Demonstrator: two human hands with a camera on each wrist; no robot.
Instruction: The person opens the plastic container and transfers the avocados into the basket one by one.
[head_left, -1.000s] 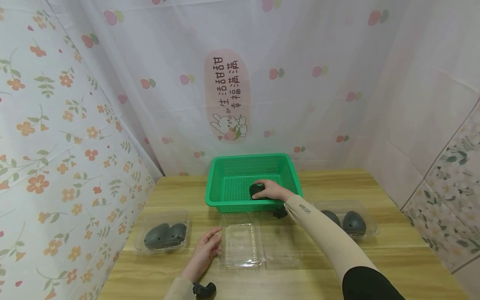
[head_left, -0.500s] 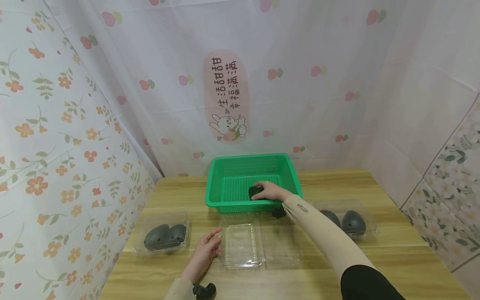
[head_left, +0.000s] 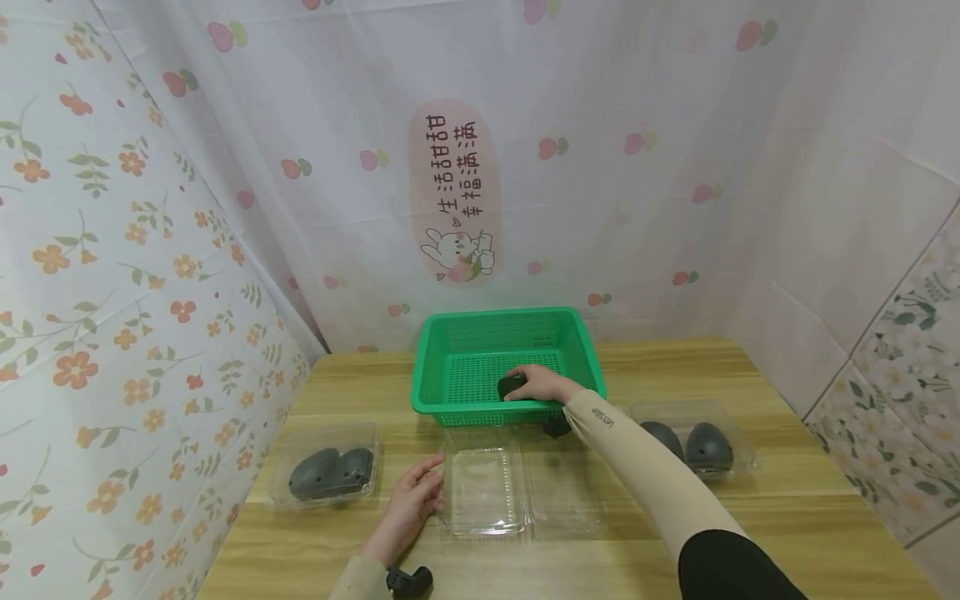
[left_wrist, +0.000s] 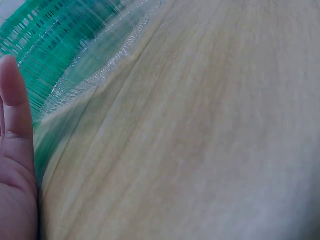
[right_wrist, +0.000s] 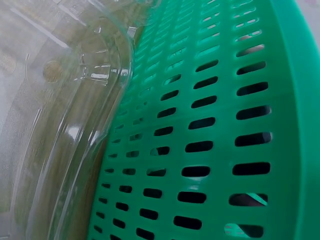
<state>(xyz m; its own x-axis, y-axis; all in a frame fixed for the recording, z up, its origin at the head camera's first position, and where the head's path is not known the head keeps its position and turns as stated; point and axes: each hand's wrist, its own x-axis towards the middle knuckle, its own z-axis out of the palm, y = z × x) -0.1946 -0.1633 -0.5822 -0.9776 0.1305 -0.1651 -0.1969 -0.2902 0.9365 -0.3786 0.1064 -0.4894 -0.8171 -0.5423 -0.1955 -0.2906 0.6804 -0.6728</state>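
Observation:
My right hand [head_left: 546, 383] reaches over the near rim of the green plastic basket [head_left: 582, 354] and grips a dark, rounded, avocado-like fruit [head_left: 509, 385] inside it. In front of the basket lies an open, see-through plastic clamshell box [head_left: 487, 492], its lid [head_left: 566, 500] folded out to the right. My left hand [head_left: 408, 500] rests on the table at the box's left edge, fingertips right at the rim, fingers relaxed. The left wrist view shows a straight digit of this hand [left_wrist: 15, 105]; in the right wrist view, the basket's slotted wall [right_wrist: 200, 120] hides the right hand.
A closed clear box [head_left: 281, 479] with dark avocado-like fruits [head_left: 318, 473] stands at the left. Another such box [head_left: 742, 446] holding dark fruits [head_left: 708, 447] is at the right, partly behind the right sleeve [head_left: 645, 467]. Printed curtains [head_left: 600, 208] hang behind the wooden table [head_left: 795, 508].
My right hand has shifted very slightly within the basket, still gripping the dark fruit. The left hand and the open box have stayed in place.

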